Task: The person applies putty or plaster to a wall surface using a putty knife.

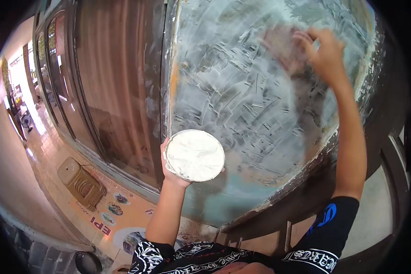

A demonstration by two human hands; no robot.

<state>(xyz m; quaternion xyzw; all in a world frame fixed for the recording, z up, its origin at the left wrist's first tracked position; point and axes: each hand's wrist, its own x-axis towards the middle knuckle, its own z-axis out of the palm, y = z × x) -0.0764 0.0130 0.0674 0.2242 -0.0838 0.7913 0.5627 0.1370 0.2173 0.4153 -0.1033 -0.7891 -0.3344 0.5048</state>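
Observation:
My left hand (172, 171) holds up a round tub (168, 163) from below, its fingers around the side and mostly hidden. White putty (196, 153) fills the tub, its surface uneven and smeared. Higher up and to the right, my right hand (322, 48) grips a flat reddish-brown putty scraper (285, 48), blurred by motion, against the wall panel (242, 86). Grey-white putty streaks cover most of that panel, and a blue-green band shows along its lower edge.
Left of the panel stands a dark-framed glass door (118, 91) with a curtain behind it. A brown plastic stool (81, 180) lies tipped on a printed banner (118, 219). Dark wooden framing (379, 114) borders the panel on the right. A black round pan (87, 263) is at bottom left.

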